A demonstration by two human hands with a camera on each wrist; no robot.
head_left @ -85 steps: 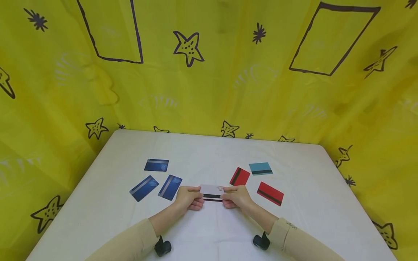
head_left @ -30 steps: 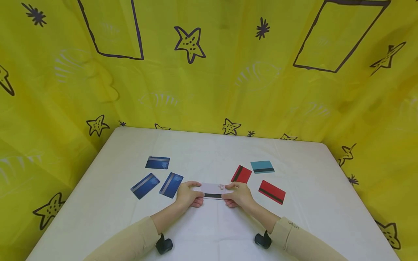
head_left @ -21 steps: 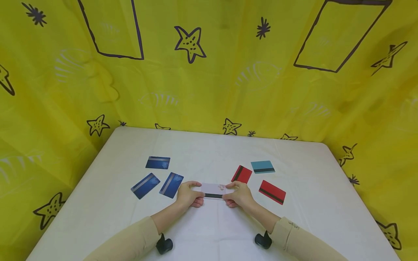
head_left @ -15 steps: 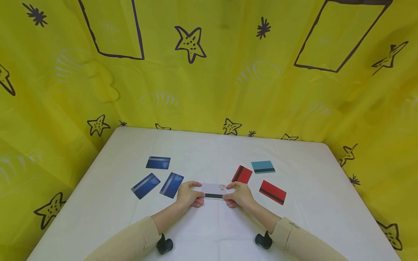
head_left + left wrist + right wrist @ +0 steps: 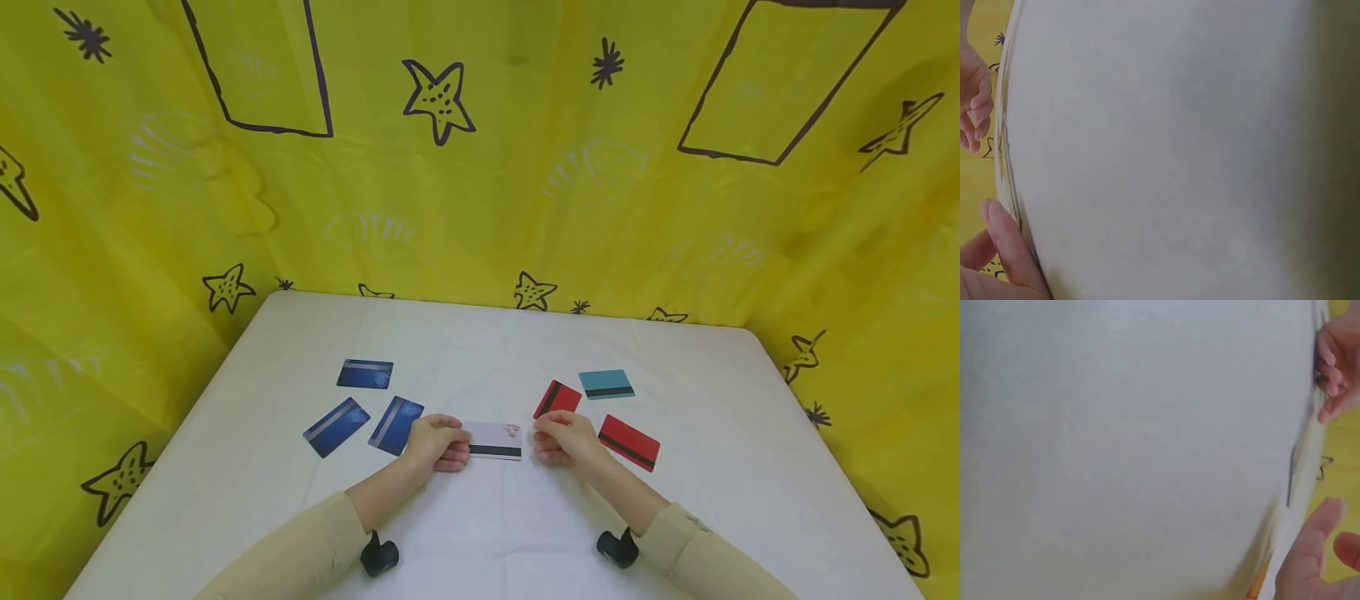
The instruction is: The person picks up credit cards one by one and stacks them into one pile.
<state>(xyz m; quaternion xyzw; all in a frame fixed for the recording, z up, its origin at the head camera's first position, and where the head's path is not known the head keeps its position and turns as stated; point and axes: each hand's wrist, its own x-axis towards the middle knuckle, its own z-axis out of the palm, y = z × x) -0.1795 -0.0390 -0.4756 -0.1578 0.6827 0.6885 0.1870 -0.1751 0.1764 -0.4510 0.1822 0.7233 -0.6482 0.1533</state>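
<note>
Now our left hand (image 5: 438,442) alone pinches the white card (image 5: 497,438) by its left end!
It lies about midway between the table's (image 5: 465,342) side edges, long axis roughly parallel to the far edge; our right hand (image 5: 567,437), loosely bent, empty, waits just off its right end.

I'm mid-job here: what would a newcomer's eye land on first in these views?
Probably the bright yellow backdrop with dark star drawings, rising behind the white table. Next, the black-striped white card between the hands, pinched at one end by the left hand, with the right hand just off its other end. Three blue cards lie to the left; two red cards and a teal card to the right.
</note>
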